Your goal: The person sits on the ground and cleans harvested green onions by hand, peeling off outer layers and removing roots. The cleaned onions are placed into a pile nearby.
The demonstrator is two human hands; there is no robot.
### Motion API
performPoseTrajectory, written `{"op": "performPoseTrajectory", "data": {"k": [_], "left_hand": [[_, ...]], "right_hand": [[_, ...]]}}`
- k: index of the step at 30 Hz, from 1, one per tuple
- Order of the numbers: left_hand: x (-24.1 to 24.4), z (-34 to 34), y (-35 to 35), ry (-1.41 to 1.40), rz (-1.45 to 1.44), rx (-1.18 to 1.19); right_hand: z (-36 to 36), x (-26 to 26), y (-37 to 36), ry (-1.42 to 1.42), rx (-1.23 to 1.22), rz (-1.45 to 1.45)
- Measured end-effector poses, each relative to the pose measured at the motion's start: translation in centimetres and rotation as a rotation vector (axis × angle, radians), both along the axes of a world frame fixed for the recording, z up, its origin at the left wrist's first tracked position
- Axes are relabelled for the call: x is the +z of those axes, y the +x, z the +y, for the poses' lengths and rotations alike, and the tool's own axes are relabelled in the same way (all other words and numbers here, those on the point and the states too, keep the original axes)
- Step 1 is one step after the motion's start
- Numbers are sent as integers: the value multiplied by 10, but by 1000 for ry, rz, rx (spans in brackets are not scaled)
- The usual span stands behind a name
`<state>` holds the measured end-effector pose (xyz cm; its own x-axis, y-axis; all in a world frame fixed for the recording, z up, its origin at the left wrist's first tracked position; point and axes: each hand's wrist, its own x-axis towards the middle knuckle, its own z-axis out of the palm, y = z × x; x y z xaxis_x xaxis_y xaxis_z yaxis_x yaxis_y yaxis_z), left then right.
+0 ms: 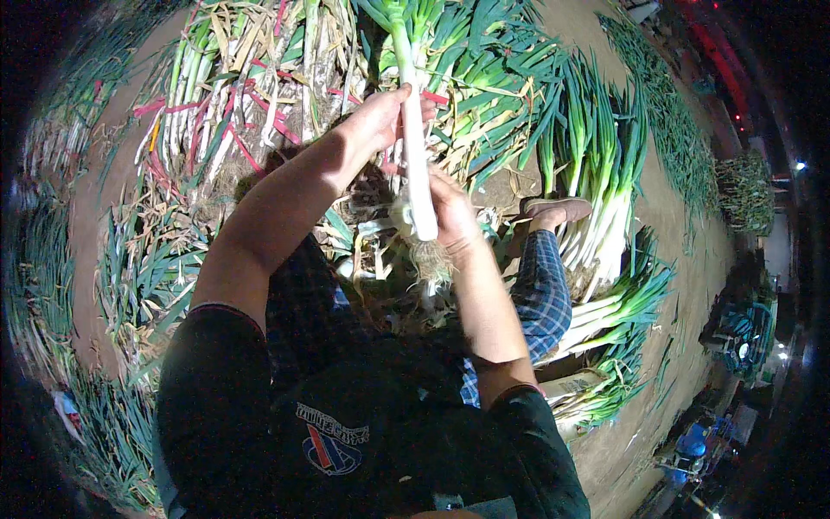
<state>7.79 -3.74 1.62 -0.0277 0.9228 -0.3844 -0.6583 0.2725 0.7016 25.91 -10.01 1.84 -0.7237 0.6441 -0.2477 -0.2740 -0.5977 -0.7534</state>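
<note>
A large Welsh onion (417, 162) with a thick white shank is held up in front of me, green top away and root end towards my body. My left hand (387, 120) grips the upper shank, thumb on the near side and fingers behind. Lower down, my right hand (452, 211) is around the shank near its base, its fingers partly hidden behind it. Shaggy roots (429, 259) hang below the base. Something pale and blurred, perhaps loose outer skin, shows just left of the base.
Dirty onions with red ties (227, 110) lie ahead on the left. Leafy onions (493, 97) are heaped ahead on the right. Clean white onions (596, 227) lie beyond my shoe (559, 209). Trimmed leaves and skins (152, 272) litter the ground. Machinery (694, 444) stands far right.
</note>
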Motion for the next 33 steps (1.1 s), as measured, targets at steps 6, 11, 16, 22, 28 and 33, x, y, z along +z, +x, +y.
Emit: {"op": "performPoseTrajectory", "data": {"k": [6, 11, 16, 22, 28, 33], "left_hand": [[-24, 18, -31, -27, 93, 134], [-35, 19, -45, -7, 245, 122], [-5, -14, -21, -36, 432, -21], [0, -48, -9, -38, 402, -343], [-17, -47, -18, 23, 135, -546], [-16, -52, -3, -58, 249, -571]], "right_hand": [[-110, -11, 95, -185, 70, -135], [-113, 3, 134, 292, 375, -614], [-9, -8, 84, 807, 13, -927], [-43, 5, -6, 84, 181, -376], [-51, -13, 18, -234, 90, -4], [-55, -18, 33, -303, 61, 162]]}}
